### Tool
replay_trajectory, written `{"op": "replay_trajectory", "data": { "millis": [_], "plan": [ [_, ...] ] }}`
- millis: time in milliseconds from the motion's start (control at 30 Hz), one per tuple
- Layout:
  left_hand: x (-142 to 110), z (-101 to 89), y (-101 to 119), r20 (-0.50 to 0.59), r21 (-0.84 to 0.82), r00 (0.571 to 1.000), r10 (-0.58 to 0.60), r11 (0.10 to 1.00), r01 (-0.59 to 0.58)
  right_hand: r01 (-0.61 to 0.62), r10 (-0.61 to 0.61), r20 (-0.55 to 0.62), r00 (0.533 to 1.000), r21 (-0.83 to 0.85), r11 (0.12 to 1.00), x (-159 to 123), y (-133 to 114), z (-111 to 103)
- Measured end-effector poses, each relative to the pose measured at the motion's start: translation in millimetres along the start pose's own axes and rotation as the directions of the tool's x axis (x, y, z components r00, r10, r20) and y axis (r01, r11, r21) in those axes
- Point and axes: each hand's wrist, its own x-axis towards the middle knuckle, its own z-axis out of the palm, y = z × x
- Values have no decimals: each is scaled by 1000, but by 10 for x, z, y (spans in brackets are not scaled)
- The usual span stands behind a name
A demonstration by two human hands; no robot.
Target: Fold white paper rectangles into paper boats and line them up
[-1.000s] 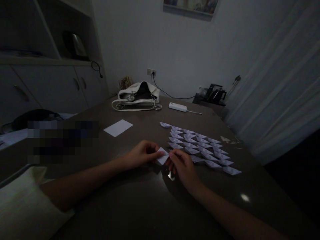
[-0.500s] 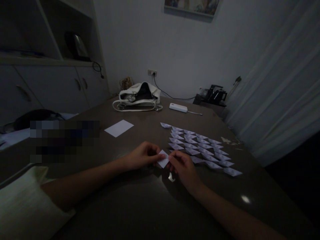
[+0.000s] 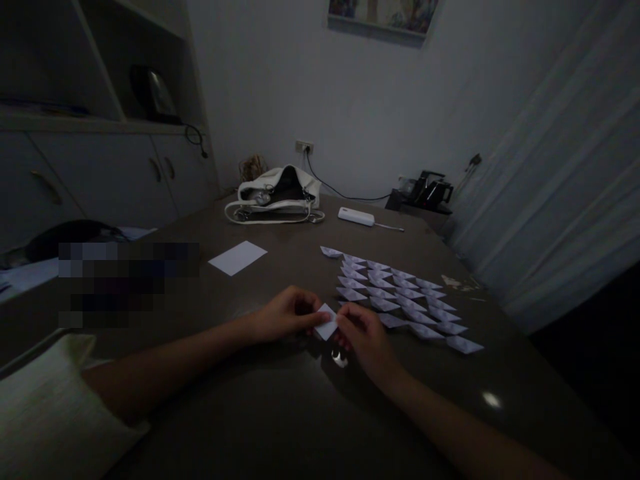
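Note:
A small white folded paper (image 3: 327,327), diamond-shaped, is held just above the dark tabletop between both hands. My left hand (image 3: 290,313) pinches its left corner, thumb on top. On the opposite corner, my right hand (image 3: 366,337) has thumb and index finger closed, the other fingers curled beneath. Rows of several folded paper boats (image 3: 383,293) stand on the table just beyond and to the right of my right hand. Farther off to the left lies a flat white sheet of paper (image 3: 238,258). The underside of the folded paper is hidden.
A white handbag (image 3: 280,197) sits at the table's back edge, with a white power bank (image 3: 356,217) and short cable to its right. Paper scraps (image 3: 453,282) lie near the right edge. A dark kettle (image 3: 437,193) stands behind, and a curtain (image 3: 545,133) hangs at right.
Both hands stay pinched on the folded paper, which sits slightly lower and a little more tilted. The boats, sheet and bag have not moved.

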Motion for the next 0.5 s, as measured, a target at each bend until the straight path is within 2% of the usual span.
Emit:
{"op": "replay_trajectory", "data": {
  "millis": [200, 500],
  "plan": [
    [-3, -17, -11, 54, 63, 998, -20, 998, 17, -16, 20, 68, 997, -50, 999, 0, -1, 9],
    [-16, 19, 46, 53, 74, 998, -24, 997, 20, 84, -80, 38, 996, -113, 990, -32, -24, -2]
  ]
}}
